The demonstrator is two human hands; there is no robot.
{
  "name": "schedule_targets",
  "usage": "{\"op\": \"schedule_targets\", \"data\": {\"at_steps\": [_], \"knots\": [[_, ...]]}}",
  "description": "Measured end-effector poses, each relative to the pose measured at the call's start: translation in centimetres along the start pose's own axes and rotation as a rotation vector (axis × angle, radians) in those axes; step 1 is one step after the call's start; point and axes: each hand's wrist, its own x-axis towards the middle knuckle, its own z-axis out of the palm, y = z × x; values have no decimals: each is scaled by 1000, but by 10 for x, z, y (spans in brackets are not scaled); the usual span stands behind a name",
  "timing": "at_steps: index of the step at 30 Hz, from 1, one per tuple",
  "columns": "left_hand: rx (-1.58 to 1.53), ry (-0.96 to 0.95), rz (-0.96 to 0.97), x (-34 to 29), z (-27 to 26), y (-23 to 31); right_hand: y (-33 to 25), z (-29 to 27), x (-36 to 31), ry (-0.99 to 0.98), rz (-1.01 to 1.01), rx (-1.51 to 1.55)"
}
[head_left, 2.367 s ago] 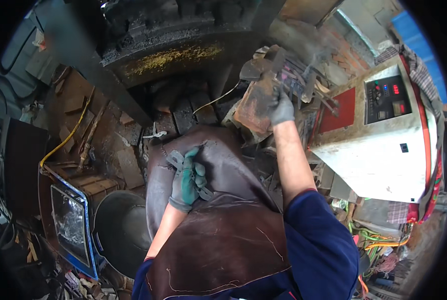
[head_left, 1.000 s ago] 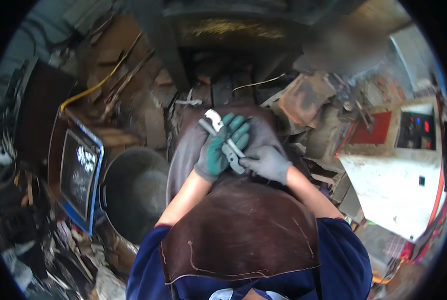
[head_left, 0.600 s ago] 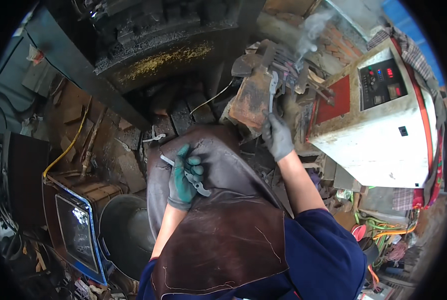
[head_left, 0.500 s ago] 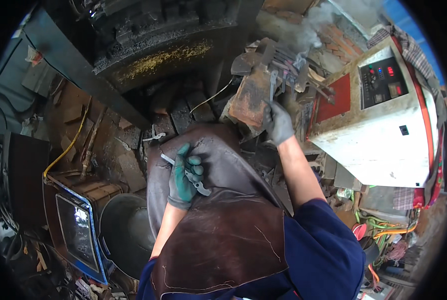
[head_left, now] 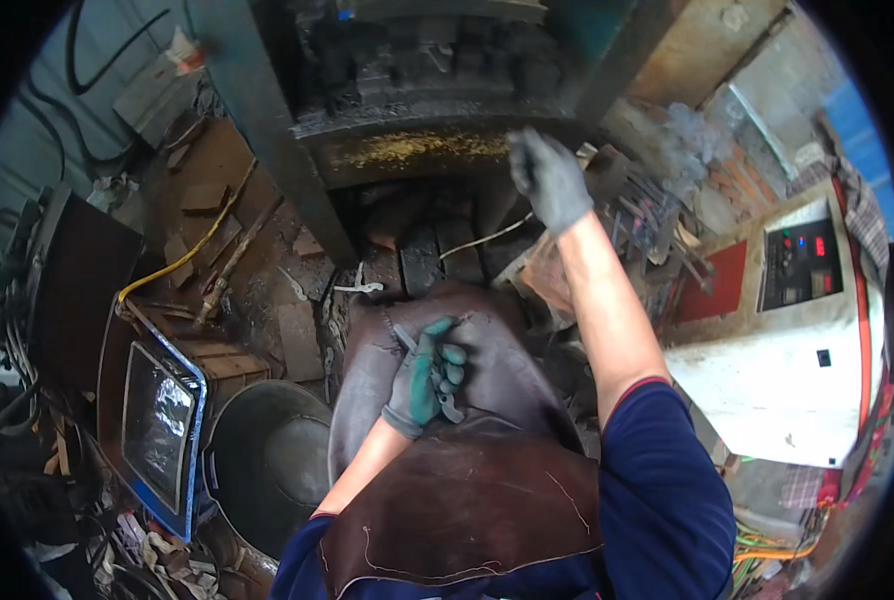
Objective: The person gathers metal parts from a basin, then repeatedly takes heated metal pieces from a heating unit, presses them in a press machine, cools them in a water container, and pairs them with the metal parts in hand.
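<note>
My left hand (head_left: 424,378), in a grey glove with a green palm, is closed round a grey metal piece with a hooked end (head_left: 451,405). It rests over the leather apron (head_left: 487,340) on my lap. My right hand (head_left: 552,180), in a grey glove, reaches forward in front of the dark press bed (head_left: 417,165). Its fingers are curled; what they hold, if anything, is hidden. Another hooked metal piece (head_left: 359,282) lies on the floor ahead of my knees.
Smoke rises by a pile of dark metal bars (head_left: 647,205) on the right. Beside it stands a white machine with a control panel (head_left: 802,265). A large round tub (head_left: 272,460) and a blue-framed panel (head_left: 157,430) are on the left. A steel post (head_left: 297,150) rises ahead.
My right hand has left the brick beside the smoking bars and moved up to the press; the flat metal piece it held no longer shows. My left hand keeps its piece. The view has turned right-to-left.
</note>
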Motion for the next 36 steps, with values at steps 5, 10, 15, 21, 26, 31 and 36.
{"op": "schedule_targets", "data": {"at_steps": [5,10,15,21,26,31,36], "knots": [[-57,-10,-16,-5,2,9,-23,97,77,-46,151,157],[-313,-145,-110,-12,-10,14,16,109,3,31,75,263],[-59,-86,19,-2,10,10,9,171,-100,-335,-18,-363],[-345,-58,-221,-12,-12,14,36,124,-102,-607,-118,119],[-15,114,-52,-3,8,10,82,-89,-106,366,14,558],[15,78,-55,4,14,1,71,-190,-96,559,110,694],[63,127,2,-7,11,3,67,-167,-114,638,20,324]]}}
